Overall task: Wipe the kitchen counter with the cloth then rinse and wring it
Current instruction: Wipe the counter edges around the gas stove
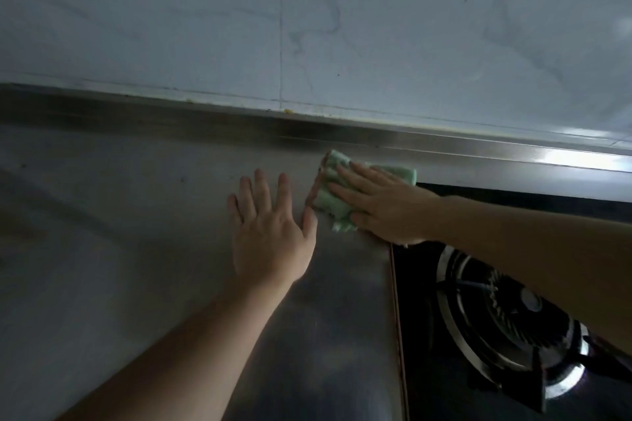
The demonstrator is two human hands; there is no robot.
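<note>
A folded light green cloth [331, 195] lies on the steel kitchen counter [136, 215], close to the raised back ledge. My right hand [379, 205] presses flat on the cloth with straight fingers, covering most of it. My left hand [270, 225] rests flat on the bare counter just left of the cloth, fingers spread, its thumb near the cloth's edge.
A black gas hob [496, 318] with a burner and pan support is set into the counter at the right, under my right forearm. A steel upstand [205, 120] runs along the back below the pale tiled wall [307, 17]. Small yellow crumbs [287, 110] sit on the ledge.
</note>
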